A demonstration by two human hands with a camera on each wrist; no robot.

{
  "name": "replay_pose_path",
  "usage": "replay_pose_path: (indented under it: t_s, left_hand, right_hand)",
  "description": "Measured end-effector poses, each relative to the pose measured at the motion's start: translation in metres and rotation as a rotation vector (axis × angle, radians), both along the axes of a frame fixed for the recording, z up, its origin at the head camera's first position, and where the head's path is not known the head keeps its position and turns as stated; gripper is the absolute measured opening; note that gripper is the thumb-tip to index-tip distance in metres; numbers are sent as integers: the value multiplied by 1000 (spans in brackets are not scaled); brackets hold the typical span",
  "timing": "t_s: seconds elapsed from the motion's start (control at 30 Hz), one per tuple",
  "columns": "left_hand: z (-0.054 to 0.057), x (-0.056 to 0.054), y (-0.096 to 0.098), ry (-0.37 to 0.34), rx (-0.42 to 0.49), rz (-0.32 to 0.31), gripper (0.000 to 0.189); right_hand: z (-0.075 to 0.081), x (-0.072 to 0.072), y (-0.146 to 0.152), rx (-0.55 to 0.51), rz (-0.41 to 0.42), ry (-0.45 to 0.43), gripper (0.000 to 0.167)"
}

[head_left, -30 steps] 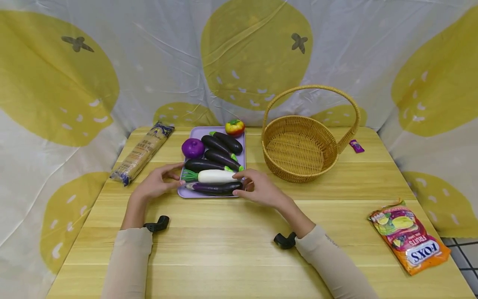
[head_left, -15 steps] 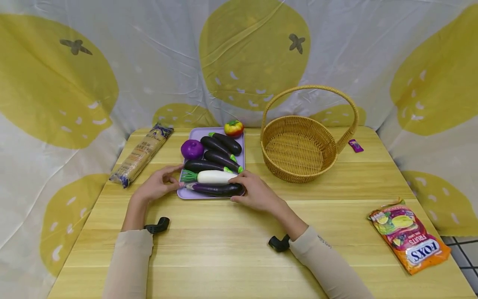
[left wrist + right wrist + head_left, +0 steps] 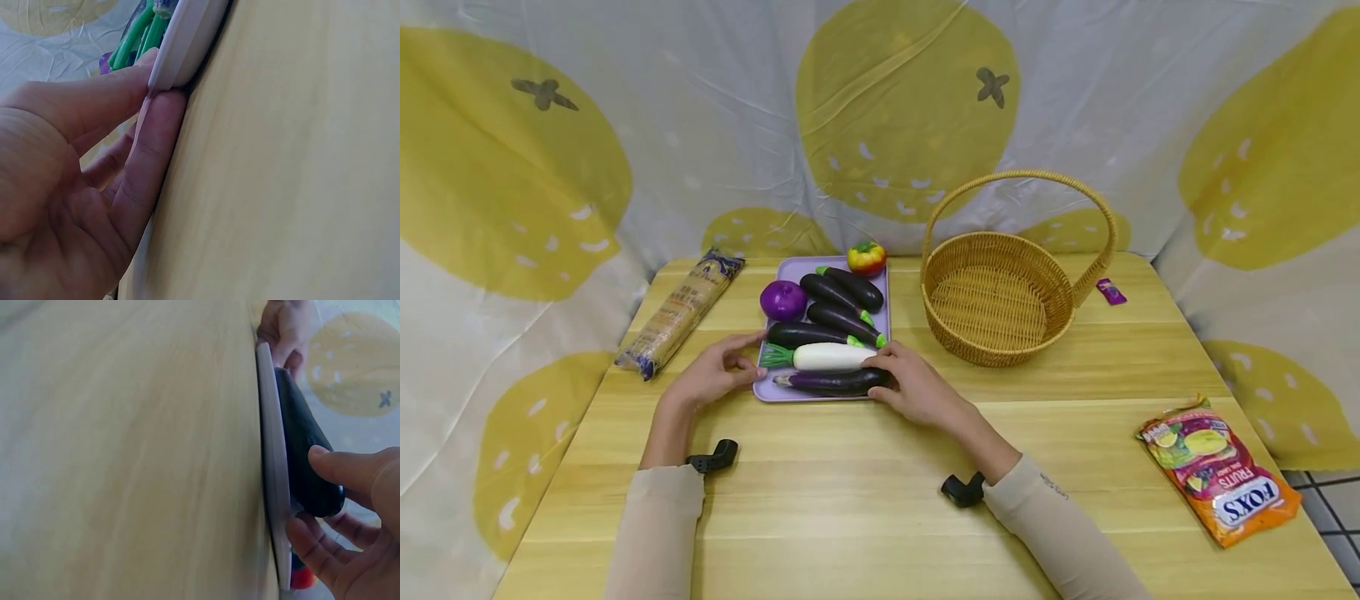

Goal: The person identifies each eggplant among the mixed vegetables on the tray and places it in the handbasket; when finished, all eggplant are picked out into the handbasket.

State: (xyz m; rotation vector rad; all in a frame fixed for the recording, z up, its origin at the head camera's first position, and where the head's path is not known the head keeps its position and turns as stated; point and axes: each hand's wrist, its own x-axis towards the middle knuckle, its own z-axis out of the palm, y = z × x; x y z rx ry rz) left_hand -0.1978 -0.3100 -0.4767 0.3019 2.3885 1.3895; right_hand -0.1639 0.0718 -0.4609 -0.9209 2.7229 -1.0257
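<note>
A lilac tray (image 3: 793, 268) carries several dark eggplants, a white radish (image 3: 827, 357), a purple round vegetable (image 3: 783, 301) and a red-yellow fruit or pepper (image 3: 867, 258). My left hand (image 3: 718, 370) pinches the tray's left rim; in the left wrist view its thumb is above the rim (image 3: 170, 59) and a finger below. My right hand (image 3: 913, 385) holds the right end of the nearest eggplant (image 3: 831, 382). In the right wrist view the right thumb (image 3: 340, 467) presses that eggplant (image 3: 306, 447), while one fingertip lies by the tray edge. Other right fingers are partly hidden.
Right of the tray stands a wicker basket (image 3: 996, 300) with a tall handle. A noodle-like package (image 3: 681, 315) lies at left. An orange-red candy bag (image 3: 1217, 471) and a small purple packet (image 3: 1111, 292) lie at right. A patterned cloth (image 3: 700, 167) hangs behind the table.
My right hand has moved slightly left and closed around the eggplant's right end. The left hand stays at the tray's left rim. The tray and its contents keep their arrangement.
</note>
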Motion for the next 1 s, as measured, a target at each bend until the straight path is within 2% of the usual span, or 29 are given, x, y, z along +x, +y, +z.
replay_pose_path:
  t_s: [0.23,0.43,0.67,0.83,1.0]
  left_hand:
    - [1,-1,0,-43,-1,-6,78]
    - [3,-4,1,-75,29,0,77]
    - [4,-6,3,-73,40,3,78]
    - [3,-6,2,-56,31,-4,82]
    - [5,-5,1,-60,24,-14,88]
  right_hand:
    - [4,3,8,-25,-6,-64,40]
    - [11,0,22,-84,-14,-106,42]
    - [26,-4,48,-171,-21,-58,39]
    - [40,-5,70,-166,-85,-24,41]
    - [51,-8,96,-179,-143,-27,41]
